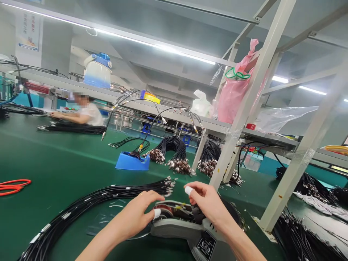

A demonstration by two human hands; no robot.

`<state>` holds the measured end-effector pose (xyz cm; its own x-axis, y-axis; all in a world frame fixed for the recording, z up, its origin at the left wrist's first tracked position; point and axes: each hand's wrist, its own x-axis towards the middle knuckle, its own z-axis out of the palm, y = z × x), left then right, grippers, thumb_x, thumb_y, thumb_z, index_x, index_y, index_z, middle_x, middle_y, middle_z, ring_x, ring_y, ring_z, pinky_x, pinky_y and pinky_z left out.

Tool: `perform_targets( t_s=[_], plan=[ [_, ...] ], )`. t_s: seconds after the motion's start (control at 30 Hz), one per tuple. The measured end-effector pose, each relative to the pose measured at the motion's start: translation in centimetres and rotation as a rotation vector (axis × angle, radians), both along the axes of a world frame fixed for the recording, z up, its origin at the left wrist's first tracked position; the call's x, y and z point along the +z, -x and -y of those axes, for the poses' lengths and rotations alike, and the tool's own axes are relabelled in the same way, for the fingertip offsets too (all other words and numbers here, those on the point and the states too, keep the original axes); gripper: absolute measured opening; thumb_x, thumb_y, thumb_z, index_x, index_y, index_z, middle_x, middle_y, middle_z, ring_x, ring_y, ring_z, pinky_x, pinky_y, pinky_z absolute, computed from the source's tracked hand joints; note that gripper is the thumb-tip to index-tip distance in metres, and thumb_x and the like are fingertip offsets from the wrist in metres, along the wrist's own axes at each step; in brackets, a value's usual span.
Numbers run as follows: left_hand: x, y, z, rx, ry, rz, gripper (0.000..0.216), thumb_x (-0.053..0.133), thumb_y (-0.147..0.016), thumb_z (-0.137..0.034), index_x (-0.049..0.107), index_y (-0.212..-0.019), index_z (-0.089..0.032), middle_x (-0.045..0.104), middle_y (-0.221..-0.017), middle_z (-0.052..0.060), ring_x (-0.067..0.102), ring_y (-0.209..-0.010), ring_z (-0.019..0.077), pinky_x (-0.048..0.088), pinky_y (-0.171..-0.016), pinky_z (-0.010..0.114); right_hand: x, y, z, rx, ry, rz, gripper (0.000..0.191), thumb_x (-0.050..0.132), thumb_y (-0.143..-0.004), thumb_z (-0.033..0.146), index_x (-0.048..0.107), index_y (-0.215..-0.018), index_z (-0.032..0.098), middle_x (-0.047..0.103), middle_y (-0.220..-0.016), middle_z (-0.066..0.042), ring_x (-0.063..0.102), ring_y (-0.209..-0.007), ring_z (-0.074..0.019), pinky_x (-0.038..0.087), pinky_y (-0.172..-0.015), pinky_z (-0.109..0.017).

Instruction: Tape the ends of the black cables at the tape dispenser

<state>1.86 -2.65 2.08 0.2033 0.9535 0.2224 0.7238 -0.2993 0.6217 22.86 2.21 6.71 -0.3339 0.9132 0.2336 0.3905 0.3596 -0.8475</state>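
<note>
A grey bench-top machine (174, 228) with a reddish-brown reel (165, 209) and a black label on its side stands in front of me. My left hand (138, 214) is at the reel's left side, thumb and fingers apart, a white cover on the thumb tip. Over the machine's right part is my right hand (205, 201), its white-capped thumb pressed close to the index finger; whatever may be between them is too small to make out. Left of the machine, a long bundle of black cables (89, 201) curves across the green table, metal ends beside both hands.
A blue tape dispenser (132, 161) stands behind the cable bundle. Further cable bundles (174, 152) lie by the white shelf posts (251, 94). Red-orange handles (15, 186) show at the left edge. A co-worker (87, 112) sits across the table. The overhead shelf (174, 113) carries a jug and bags.
</note>
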Motion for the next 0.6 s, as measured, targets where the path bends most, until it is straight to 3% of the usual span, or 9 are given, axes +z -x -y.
perform_targets(
  t_s=[0.17,0.37,0.5,0.6],
  plan=[
    [-0.6,-0.5,-0.4,0.077,-0.009,-0.012,0.021,0.042,-0.075,-0.028,0.055,-0.091,-0.029,0.059,-0.098,-0.004,0.052,-0.094,0.0137,0.039,-0.086,0.03,-0.2,-0.3,-0.1,-0.011,0.007,-0.009,0.022,0.048,-0.069,0.025,0.058,-0.085,0.014,0.05,-0.064,0.0,0.044,-0.058,-0.0121,0.036,-0.058,-0.028],
    [-0.2,-1.0,-0.7,0.13,-0.008,0.071,0.025,0.042,-0.074,-0.028,0.053,-0.097,-0.027,0.056,-0.106,-0.002,0.05,-0.101,0.0149,0.036,-0.093,0.032,-0.2,-0.7,-0.3,0.027,0.011,-0.012,0.023,0.048,-0.065,0.014,0.055,-0.088,0.012,0.042,-0.064,0.003,0.036,-0.058,-0.0094,0.03,-0.056,-0.025],
    [1.2,-2.9,-1.9,0.077,0.032,0.207,0.026,0.042,-0.071,-0.024,0.055,-0.094,-0.023,0.058,-0.105,0.0,0.05,-0.102,0.0161,0.034,-0.094,0.033,-0.2,-1.0,-0.4,0.052,0.006,0.015,0.025,0.045,-0.065,0.01,0.054,-0.089,0.011,0.043,-0.063,0.004,0.036,-0.057,-0.0091,0.03,-0.056,-0.025],
    [2.1,-4.8,-3.1,-0.051,0.086,0.269,0.029,0.042,-0.069,-0.022,0.055,-0.095,-0.022,0.059,-0.103,0.0,0.053,-0.095,0.0149,0.042,-0.081,0.028,-0.2,-1.3,-0.1,0.056,0.003,0.028,0.025,0.044,-0.065,0.01,0.055,-0.088,0.012,0.044,-0.064,0.003,0.037,-0.058,-0.0093,0.03,-0.056,-0.025]
  ],
)
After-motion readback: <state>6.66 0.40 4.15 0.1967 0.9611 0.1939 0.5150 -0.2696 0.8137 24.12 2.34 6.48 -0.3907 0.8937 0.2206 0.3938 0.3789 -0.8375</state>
